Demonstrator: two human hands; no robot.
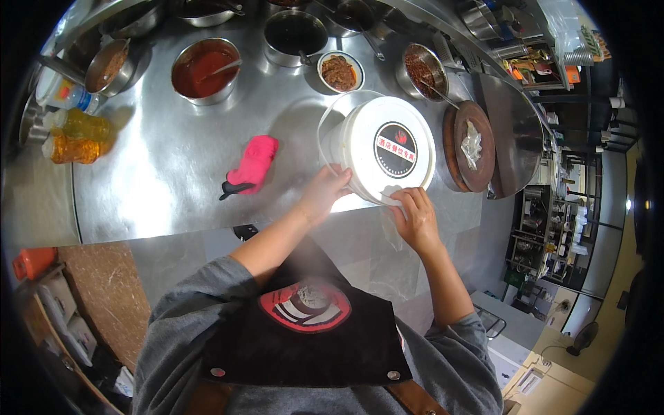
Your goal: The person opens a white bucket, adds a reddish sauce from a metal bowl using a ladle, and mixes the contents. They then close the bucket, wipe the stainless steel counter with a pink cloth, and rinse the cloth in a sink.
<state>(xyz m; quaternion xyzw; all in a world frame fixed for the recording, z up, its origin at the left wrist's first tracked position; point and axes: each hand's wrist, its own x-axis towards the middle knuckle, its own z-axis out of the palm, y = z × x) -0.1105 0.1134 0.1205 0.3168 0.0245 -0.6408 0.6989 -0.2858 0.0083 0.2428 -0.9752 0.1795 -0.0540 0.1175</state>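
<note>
A white plastic bucket [340,142] stands near the front edge of the steel counter, tipped a little toward me. Its round white lid [363,124] bears a dark printed label, and a clear plastic handle [320,129] loops out at the left. My left hand [322,193] holds the bucket's side just below the rim, thumb up. With bent fingers, my right hand [416,215] grips the lid's near edge. Whether the lid's rim is raised there is hidden by the fingers. Left of the bucket lies a bright pink cloth item [254,161] with a black end.
On the steel counter [171,171], a pot of red sauce [205,70], a bowl of cooked food [338,72] and a pot of chili flakes [423,70] stand behind. Oil bottles [78,137] are at left. Crumpled plastic [471,145] lies on a round chopping board [480,176].
</note>
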